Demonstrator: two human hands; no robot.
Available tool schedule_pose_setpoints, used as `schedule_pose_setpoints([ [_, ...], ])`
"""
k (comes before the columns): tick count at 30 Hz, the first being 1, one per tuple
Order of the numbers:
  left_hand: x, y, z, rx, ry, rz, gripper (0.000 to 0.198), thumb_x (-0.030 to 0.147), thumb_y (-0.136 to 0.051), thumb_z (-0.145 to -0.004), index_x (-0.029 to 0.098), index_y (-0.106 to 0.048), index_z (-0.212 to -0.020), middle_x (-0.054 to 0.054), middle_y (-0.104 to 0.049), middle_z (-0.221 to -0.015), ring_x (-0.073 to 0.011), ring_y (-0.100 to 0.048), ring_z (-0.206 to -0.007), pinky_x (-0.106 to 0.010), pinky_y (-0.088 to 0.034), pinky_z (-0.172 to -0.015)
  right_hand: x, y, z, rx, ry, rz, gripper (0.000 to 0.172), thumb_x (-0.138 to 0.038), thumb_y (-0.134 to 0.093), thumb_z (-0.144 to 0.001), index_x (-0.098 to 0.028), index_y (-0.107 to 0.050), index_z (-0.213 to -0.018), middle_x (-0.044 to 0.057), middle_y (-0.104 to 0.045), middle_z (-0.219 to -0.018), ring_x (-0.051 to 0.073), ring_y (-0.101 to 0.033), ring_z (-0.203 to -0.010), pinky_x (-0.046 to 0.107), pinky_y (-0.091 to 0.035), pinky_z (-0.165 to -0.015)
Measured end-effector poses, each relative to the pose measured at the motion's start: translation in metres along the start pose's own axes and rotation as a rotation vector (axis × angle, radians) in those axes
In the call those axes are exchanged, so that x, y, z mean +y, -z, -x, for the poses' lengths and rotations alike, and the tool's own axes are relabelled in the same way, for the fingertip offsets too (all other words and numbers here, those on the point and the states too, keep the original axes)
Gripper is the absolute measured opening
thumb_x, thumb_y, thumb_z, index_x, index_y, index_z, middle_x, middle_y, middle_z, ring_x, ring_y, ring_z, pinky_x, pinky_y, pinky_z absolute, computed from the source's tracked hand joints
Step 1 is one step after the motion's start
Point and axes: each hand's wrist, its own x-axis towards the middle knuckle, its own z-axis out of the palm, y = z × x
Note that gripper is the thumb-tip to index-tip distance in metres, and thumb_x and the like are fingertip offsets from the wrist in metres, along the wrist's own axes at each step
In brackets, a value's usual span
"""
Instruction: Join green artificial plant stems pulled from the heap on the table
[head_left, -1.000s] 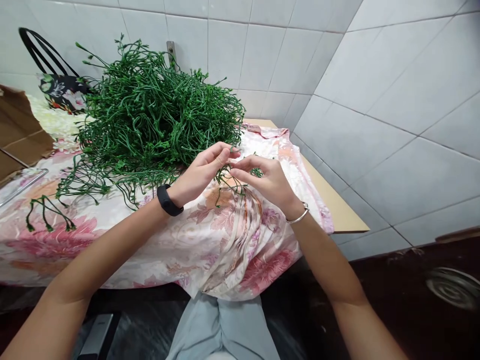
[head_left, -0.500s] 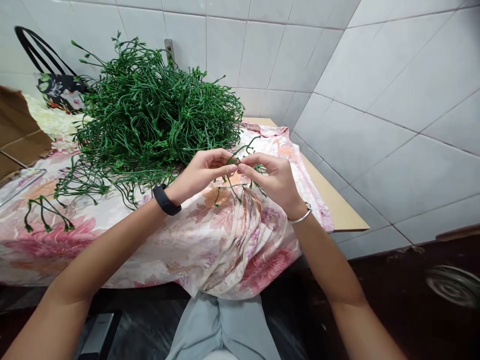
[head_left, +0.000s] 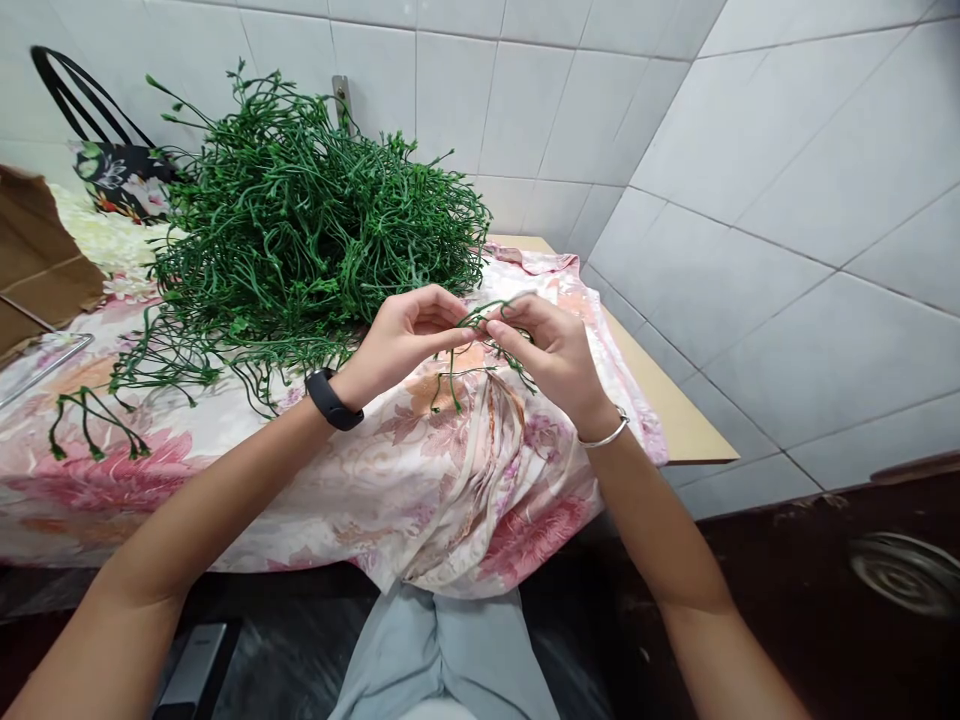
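Observation:
My left hand [head_left: 424,325] and my right hand [head_left: 546,345] meet above the flowered cloth, fingertips nearly touching. Between them they pinch a thin green artificial flower stem [head_left: 480,316], its ends sticking out past my fingers. Part of the stem is hidden behind the fingertips. Just behind my left hand rises a large tangled heap of the same green stems [head_left: 315,210]. A few more stems lie under and beyond my right hand, partly covered by it.
Pink flowered cloth [head_left: 300,480] covers the table, bunched at its front edge. A bare board corner [head_left: 690,450] juts out at the right. At the left are a cardboard box [head_left: 45,260], pale flowers [head_left: 120,245] and a black floral bag [head_left: 127,180]. White tiled walls enclose the table.
The stem between my fingers has turned: its upper end now lies lower, over my right fingers, and its lower end has swung left. My right hand has shifted slightly right.

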Motion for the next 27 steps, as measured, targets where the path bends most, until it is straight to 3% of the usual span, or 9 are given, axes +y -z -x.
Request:
schedule_pose_setpoints([
  [5, -0.0066, -0.0001, 0.0012, 0.112, -0.298, -0.393, 0.031, 0.037, -0.074, -0.065, 0.017, -0.057, -0.082, -0.002, -0.057, -0.085, -0.0133, -0.055, -0.083, -0.026, -0.047, -0.075, -0.0049, 0.0012, 0.0001, -0.055, 0.08, 0.024, 0.005, -0.022, -0.061, -0.079, -0.017, -0.059, -0.077, 0.005, -0.063, -0.094, 0.016, -0.06, -0.094, 0.033, -0.048, -0.086],
  [8, -0.0073, -0.0001, 0.0016, 0.154, -0.391, -0.486, 0.026, 0.038, -0.069, -0.071, 0.017, -0.058, -0.08, -0.002, -0.056, -0.084, -0.0128, -0.054, -0.081, -0.025, -0.046, -0.072, -0.0085, 0.0015, 0.0005, -0.081, 0.116, 0.018, 0.01, -0.019, -0.06, -0.079, -0.018, -0.055, -0.071, 0.006, -0.063, -0.104, 0.017, -0.058, -0.104, 0.038, -0.045, -0.094],
  [12, -0.0044, -0.0002, 0.0027, 0.104, -0.374, -0.51, 0.019, 0.033, -0.064, -0.076, 0.016, -0.06, -0.083, -0.002, -0.06, -0.082, -0.0111, -0.054, -0.078, -0.023, -0.044, -0.07, -0.0084, 0.0019, 0.0012, -0.072, 0.117, 0.045, 0.008, -0.019, -0.059, -0.08, -0.018, -0.055, -0.073, 0.005, -0.064, -0.105, 0.017, -0.058, -0.103, 0.039, -0.045, -0.094],
  [15, -0.0024, -0.0004, 0.0035, 0.045, -0.289, -0.436, 0.019, 0.032, -0.063, -0.077, 0.016, -0.06, -0.087, -0.002, -0.061, -0.084, -0.0111, -0.055, -0.078, -0.023, -0.045, -0.071, -0.004, 0.0026, 0.0012, -0.022, 0.12, 0.091, 0.006, -0.022, -0.062, -0.078, -0.018, -0.058, -0.076, 0.004, -0.065, -0.094, 0.016, -0.061, -0.092, 0.036, -0.048, -0.087],
  [19, -0.0012, -0.0009, 0.0032, -0.009, -0.19, -0.348, 0.019, 0.033, -0.059, -0.08, 0.016, -0.059, -0.09, -0.003, -0.06, -0.085, -0.0116, -0.055, -0.078, -0.023, -0.044, -0.07, 0.0001, 0.0026, 0.0003, 0.006, 0.075, 0.074, 0.015, -0.025, -0.067, -0.073, -0.017, -0.06, -0.084, 0.002, -0.062, -0.085, 0.014, -0.06, -0.082, 0.03, -0.05, -0.078],
  [24, -0.0004, -0.0025, 0.0035, -0.021, -0.244, -0.516, 0.015, 0.027, -0.051, -0.085, 0.015, -0.058, -0.09, -0.004, -0.061, -0.084, -0.012, -0.055, -0.077, -0.024, -0.042, -0.07, -0.002, 0.0018, -0.0002, -0.064, 0.014, 0.082, 0.027, -0.032, -0.067, -0.073, -0.017, -0.061, -0.094, 0.004, -0.063, -0.095, 0.014, -0.06, -0.088, 0.028, -0.049, -0.079],
  [27, -0.0027, -0.0034, 0.0044, -0.026, -0.326, -0.638, 0.011, 0.022, -0.05, -0.085, 0.015, -0.058, -0.089, -0.005, -0.061, -0.084, -0.0136, -0.055, -0.078, -0.025, -0.042, -0.07, -0.0019, 0.0027, 0.0, -0.139, -0.012, 0.17, 0.03, -0.041, -0.064, -0.074, -0.016, -0.064, -0.092, 0.004, -0.065, -0.086, 0.014, -0.058, -0.079, 0.027, -0.046, -0.07],
])
